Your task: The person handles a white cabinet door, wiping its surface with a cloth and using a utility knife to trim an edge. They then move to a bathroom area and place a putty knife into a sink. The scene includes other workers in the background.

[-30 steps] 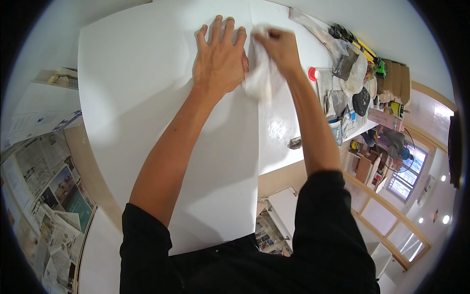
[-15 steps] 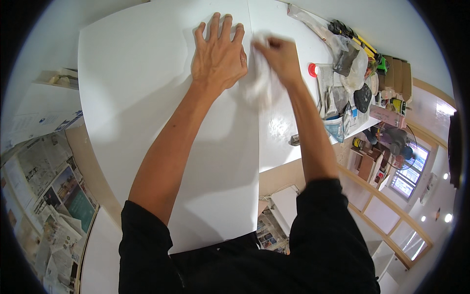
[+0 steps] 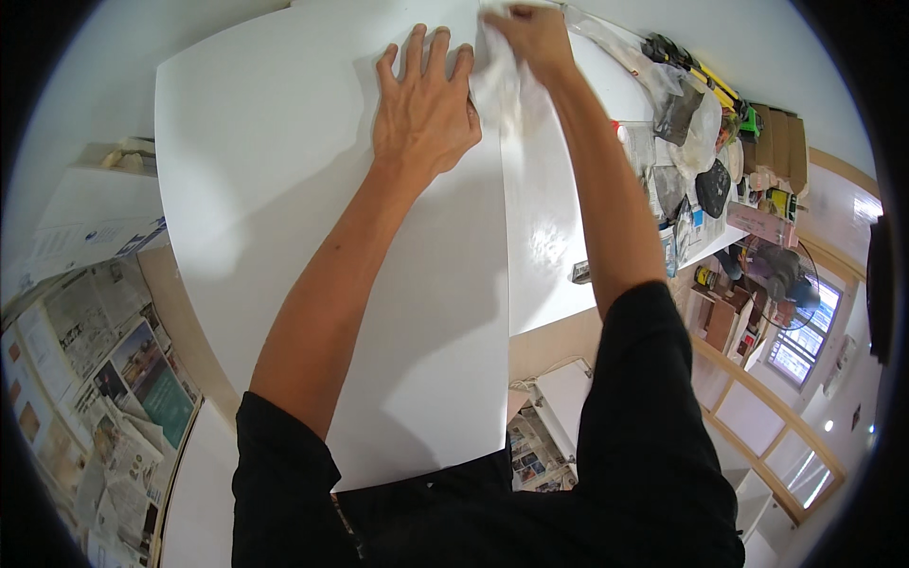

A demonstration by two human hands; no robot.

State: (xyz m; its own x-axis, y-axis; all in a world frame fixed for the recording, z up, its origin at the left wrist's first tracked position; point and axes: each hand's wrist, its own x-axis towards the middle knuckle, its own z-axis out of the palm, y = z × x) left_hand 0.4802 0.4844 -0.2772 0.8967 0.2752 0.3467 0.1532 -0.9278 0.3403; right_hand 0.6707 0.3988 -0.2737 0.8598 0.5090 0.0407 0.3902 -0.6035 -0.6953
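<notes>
My left hand (image 3: 424, 114) lies flat with spread fingers on a large white panel (image 3: 284, 312), near its far right edge. Just to the right, my right hand (image 3: 532, 40) is closed on a white cloth (image 3: 504, 90), which hangs from the fingers and is smeared by motion. The cloth is over the seam where the panel meets a second white surface (image 3: 544, 213). A wet-looking shine shows on that second surface, with a small dark metallic piece (image 3: 580, 272) near its front edge.
At right, newspaper (image 3: 639, 147), plastic bags (image 3: 696, 133), a black lump (image 3: 713, 187) and yellow-black tools (image 3: 710, 80) crowd the surface. Cardboard (image 3: 781, 147) stands beyond. A white box (image 3: 90, 222) is at left, above newspaper-covered flooring (image 3: 123, 407). A fan (image 3: 786, 284) stands at far right.
My right hand has moved away from me along the seam with the cloth, to the far edge. My left hand stays flat in place. The view has shifted slightly.
</notes>
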